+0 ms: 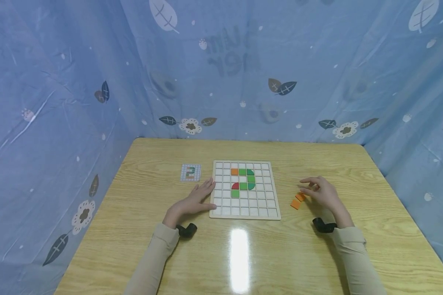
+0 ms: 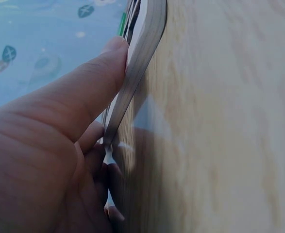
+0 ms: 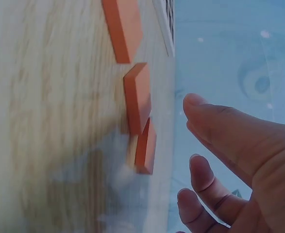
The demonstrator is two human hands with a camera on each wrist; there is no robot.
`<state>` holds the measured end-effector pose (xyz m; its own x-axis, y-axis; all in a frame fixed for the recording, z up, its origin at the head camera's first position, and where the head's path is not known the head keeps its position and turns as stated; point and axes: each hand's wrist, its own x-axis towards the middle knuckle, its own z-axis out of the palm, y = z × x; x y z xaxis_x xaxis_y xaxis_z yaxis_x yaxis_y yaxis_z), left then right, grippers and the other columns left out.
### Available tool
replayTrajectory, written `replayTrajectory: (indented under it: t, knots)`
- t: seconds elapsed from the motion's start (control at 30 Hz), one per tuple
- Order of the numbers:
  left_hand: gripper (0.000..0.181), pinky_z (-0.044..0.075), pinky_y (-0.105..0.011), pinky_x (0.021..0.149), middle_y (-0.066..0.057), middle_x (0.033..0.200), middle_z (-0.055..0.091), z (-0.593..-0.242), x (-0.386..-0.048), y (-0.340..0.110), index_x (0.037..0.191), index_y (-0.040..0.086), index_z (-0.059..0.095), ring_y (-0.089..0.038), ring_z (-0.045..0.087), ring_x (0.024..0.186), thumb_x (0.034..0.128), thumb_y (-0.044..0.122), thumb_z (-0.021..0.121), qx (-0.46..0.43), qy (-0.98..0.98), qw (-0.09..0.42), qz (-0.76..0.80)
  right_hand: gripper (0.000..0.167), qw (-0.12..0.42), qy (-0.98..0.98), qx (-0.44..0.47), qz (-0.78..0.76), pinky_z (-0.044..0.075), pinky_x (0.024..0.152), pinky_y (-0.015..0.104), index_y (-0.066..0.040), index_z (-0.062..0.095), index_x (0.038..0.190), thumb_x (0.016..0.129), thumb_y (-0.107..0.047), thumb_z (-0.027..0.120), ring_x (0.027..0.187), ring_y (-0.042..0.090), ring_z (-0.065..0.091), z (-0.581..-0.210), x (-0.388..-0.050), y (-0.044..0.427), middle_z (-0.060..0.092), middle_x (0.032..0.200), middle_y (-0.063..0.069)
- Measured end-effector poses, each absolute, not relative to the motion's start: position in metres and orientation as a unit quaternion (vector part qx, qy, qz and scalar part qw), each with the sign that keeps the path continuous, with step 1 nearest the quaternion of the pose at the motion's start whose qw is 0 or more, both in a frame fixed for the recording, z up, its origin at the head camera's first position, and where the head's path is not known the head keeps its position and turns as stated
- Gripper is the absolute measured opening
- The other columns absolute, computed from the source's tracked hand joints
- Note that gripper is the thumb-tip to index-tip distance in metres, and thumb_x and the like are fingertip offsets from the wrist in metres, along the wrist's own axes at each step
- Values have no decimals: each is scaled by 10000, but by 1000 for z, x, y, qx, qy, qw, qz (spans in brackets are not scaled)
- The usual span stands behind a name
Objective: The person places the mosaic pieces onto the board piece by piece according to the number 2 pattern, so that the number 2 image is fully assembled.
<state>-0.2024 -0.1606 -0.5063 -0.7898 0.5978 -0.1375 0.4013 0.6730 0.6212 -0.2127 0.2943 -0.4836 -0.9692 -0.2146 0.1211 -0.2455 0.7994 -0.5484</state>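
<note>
My left hand [image 1: 193,201] rests against the left edge of a white gridded board [image 1: 225,211], fingers straight and spread. In the left wrist view its thumb touches the board's rim [image 2: 144,53]. Green, dark green, red and orange tiles sit in the board's cells, among them an orange square [image 1: 234,171] and a red quarter-round [image 1: 235,186]. To the right of the board, my right hand [image 1: 325,194] hovers over loose orange tiles [image 1: 295,204]. The right wrist view shows three of these tiles [image 3: 138,99] on the table, apart from the relaxed fingers [image 3: 200,174], which hold nothing.
A small pattern card [image 1: 190,173] with a similar coloured figure lies left of the board. Everything stands on a wooden table [image 1: 162,157] before a blue leaf-print curtain [image 1: 221,102]. Black wrist devices [image 1: 187,230] are at both wrists.
</note>
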Motion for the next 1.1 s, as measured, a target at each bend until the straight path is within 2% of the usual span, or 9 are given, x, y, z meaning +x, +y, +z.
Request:
replayTrajectory:
  t: [0.5,0.6,0.73,0.83,1.1]
  knots:
    - [829,-43,-468,1156,-89,1563,-36,-507,-203,-162,1493,77,78,-238,-28,1433,908,422,554,283,894,159,308,380,-10,-952,125,280,354,595,281,-40,625,1177,885,-282,635,732,176,458,-489,-211,315,591,1014,167]
    - [832,-45,-455,1158,-75,1563,-43,-506,-202,-161,1494,87,68,-223,-35,1433,908,427,552,280,895,164,307,393,-21,-950,122,286,378,629,303,-37,616,1189,887,-290,630,778,198,482,-489,-210,318,585,1046,178]
    - [834,-46,-459,1157,-70,1562,-49,-506,-203,-161,1494,92,61,-223,-37,1433,909,428,551,283,894,165,307,421,-33,-949,113,292,443,713,407,-25,594,1210,890,-297,626,912,299,530,-489,-208,320,559,1113,223]
    - [833,-48,-464,1156,-72,1562,-50,-507,-203,-161,1494,91,67,-223,-36,1434,908,429,552,283,893,165,308,414,-33,-948,117,293,453,744,465,-20,597,1199,886,-289,633,936,330,545,-490,-208,322,575,1124,236]
    - [831,-41,-465,1157,-83,1562,-45,-506,-202,-162,1493,81,72,-240,-30,1434,908,424,553,282,894,164,306,360,-23,-949,112,294,449,722,416,-21,622,1134,878,-273,645,887,283,541,-493,-210,321,601,1073,214]
